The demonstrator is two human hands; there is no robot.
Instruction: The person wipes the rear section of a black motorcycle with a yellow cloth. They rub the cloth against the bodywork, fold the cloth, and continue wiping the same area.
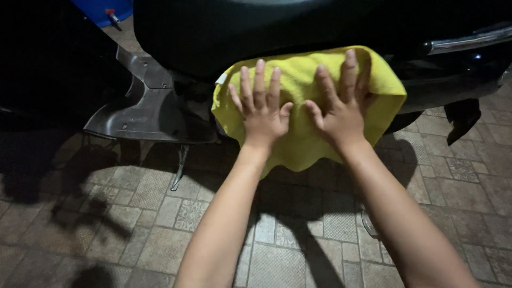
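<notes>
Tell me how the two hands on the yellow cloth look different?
The left hand lies lower on the yellow cloth, fingers spread and straight up. The right hand reaches higher, its fingertips near the cloth's top edge, and tilts a little. Both are bare, flat, palm down, pressing the cloth against the dark scooter body.

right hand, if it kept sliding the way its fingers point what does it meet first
The right hand lies flat on the yellow cloth, fingers pointing up. Going on, it would pass the cloth's top edge onto the scooter's black body, though depth is hard to judge.
</notes>
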